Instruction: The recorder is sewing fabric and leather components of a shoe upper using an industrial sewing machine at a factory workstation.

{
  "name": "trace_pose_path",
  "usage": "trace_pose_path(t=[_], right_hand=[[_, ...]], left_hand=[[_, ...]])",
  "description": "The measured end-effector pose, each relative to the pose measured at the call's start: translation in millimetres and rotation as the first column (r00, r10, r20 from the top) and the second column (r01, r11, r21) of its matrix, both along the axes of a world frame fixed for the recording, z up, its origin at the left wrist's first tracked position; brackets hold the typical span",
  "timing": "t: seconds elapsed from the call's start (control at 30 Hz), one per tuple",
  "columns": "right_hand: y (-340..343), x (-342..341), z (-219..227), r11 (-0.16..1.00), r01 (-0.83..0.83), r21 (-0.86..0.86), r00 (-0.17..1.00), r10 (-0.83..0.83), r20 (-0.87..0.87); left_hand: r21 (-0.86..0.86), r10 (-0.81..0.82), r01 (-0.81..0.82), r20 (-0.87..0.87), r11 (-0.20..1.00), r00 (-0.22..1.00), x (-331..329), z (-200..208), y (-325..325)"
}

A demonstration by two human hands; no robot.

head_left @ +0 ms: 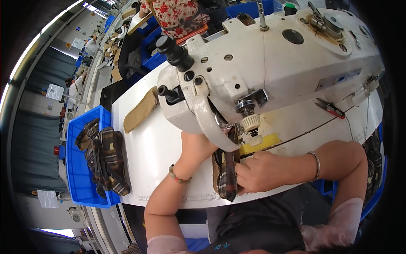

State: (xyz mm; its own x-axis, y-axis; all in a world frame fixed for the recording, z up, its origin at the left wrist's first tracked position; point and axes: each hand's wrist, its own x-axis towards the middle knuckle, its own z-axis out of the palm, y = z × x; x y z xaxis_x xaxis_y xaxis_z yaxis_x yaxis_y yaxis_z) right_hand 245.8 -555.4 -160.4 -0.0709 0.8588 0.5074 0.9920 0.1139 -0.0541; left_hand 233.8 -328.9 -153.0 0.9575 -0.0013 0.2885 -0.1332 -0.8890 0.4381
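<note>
A white sewing machine [237, 72] leans over the white table in front of me. Under its needle area lies a long dark plaid fabric piece [225, 175], with a tan layer showing along its left edge. My right hand [259, 171] is closed at the right side of this piece, its fingers curled and pinching the edge. On the other side, my left hand [198, 146] reaches in beside the needle area. Its fingers are hidden behind the machine head, so their grip does not show. A tan insole-shaped piece [141, 110] rests on the table at the far left.
Left of the table, a blue bin [78, 178] holds several plaid pieces [111, 154]. Red-handled thread snips [332, 109] lie right of the machine. A yellow plate [262, 143] sits beside the needle area. Another person in a floral top [177, 17] sits beyond the machine.
</note>
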Motion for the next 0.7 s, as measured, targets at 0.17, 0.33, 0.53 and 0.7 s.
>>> trace_pose_path(t=[0.17,0.33,0.53,0.7], right_hand=[[5.3,4.6,-3.8,0.99,0.14,0.024,0.96,-0.142,0.242],[5.0,0.2,-5.0,0.993,0.109,0.054,0.971,-0.118,0.21],[-2.7,-9.4,6.9,0.982,0.179,-0.053,0.942,-0.155,0.297],[-2.3,-10.5,6.0,0.981,0.182,-0.073,0.963,-0.162,0.215]], left_hand=[[-0.074,0.013,-0.01,0.041,0.997,0.999,1.7,1.3,-5.2],[0.023,0.007,-0.008,0.046,1.0,0.999,-1.8,9.4,-7.9],[0.339,-0.26,0.216,0.09,0.916,0.961,-29.3,28.3,-27.8],[0.419,-0.306,0.25,0.072,0.873,0.949,-42.7,23.1,-36.8]])
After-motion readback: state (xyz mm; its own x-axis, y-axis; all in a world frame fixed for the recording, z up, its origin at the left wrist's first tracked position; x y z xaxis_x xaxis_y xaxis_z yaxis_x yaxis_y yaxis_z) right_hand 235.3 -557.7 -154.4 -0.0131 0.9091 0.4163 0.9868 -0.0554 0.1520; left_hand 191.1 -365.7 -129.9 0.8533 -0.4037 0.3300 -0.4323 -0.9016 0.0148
